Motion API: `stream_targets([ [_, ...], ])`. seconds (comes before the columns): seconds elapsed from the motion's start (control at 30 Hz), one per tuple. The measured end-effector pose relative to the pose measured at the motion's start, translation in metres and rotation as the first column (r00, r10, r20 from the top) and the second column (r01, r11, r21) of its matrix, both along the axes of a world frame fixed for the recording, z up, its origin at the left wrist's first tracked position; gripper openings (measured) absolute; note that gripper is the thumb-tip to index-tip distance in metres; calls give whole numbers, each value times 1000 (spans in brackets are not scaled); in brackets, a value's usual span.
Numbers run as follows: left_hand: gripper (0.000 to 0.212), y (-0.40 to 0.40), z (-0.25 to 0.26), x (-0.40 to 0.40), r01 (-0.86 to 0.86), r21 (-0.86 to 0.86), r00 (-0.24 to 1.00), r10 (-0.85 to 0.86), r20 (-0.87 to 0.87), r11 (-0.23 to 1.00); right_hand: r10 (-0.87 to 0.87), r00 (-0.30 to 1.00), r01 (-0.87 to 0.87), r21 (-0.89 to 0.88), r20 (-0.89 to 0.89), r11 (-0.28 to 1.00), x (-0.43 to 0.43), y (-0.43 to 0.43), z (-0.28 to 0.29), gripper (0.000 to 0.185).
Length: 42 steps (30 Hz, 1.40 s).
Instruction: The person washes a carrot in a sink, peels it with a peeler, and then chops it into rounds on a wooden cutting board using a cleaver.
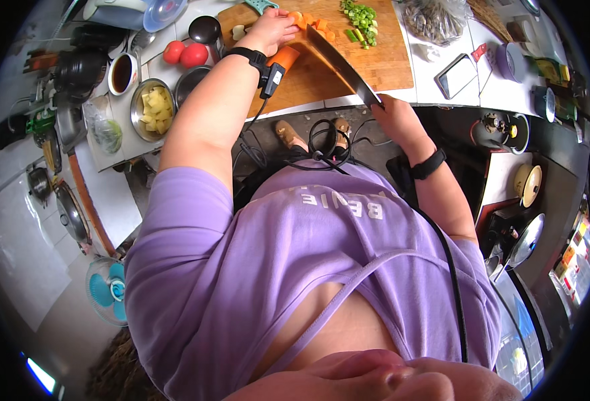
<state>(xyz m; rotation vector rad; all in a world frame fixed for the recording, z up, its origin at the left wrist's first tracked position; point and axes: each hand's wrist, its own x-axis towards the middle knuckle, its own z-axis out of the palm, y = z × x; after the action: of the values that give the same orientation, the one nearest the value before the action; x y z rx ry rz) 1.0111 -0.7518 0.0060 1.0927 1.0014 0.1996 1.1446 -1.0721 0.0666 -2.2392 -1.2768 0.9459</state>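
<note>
A wooden cutting board (375, 60) lies on the white tiled counter. My right hand (399, 119) is closed around the handle end of a long-bladed kitchen knife (342, 67), whose tip reaches the cut carrot pieces (317, 25). Beside those pieces, my left hand (273, 30) has its fingertips touching the carrot; whether it grips a piece is hard to tell. A larger orange carrot piece (285, 58) lies near my left wrist. Chopped green onion (361, 20) is heaped at the board's far right. Pale pieces (238, 33) rest left of my left hand.
Left on the counter are two tomatoes (194, 55), a metal bowl of cut potato (155, 111), a bowl of dark liquid (123, 74) and a bagged green vegetable (108, 131). A phone (456, 76), a purple bowl (510, 62) and a filled plastic bag (435, 20) are right.
</note>
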Motion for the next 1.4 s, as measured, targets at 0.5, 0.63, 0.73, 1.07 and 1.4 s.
stream_targets([
  [0.5, 17, 12, -26, -23, 157, 258, 972, -102, -213, 953, -4, 999, 4, -17, -32, 1000, -7, 13, 8, 26],
  [0.63, 16, 18, -57, -26, 152, 361, 961, -51, -272, 920, 19, 1000, -19, 16, -13, 1000, -10, 24, 11, 25],
  [0.73, 12, 20, -64, -21, 221, 388, 939, -88, -331, 895, 31, 999, -33, 66, 33, 997, -13, 32, 9, 24],
  [1.07, 15, 20, -55, -19, 217, 330, 949, -119, -293, 919, 71, 991, -77, 60, 111, 995, -23, 52, 15, 21],
  [1.4, 23, 31, -73, -21, 238, 293, 909, -106, -402, 926, 70, 995, -91, -337, -74, 937, -6, 107, 39, 35],
])
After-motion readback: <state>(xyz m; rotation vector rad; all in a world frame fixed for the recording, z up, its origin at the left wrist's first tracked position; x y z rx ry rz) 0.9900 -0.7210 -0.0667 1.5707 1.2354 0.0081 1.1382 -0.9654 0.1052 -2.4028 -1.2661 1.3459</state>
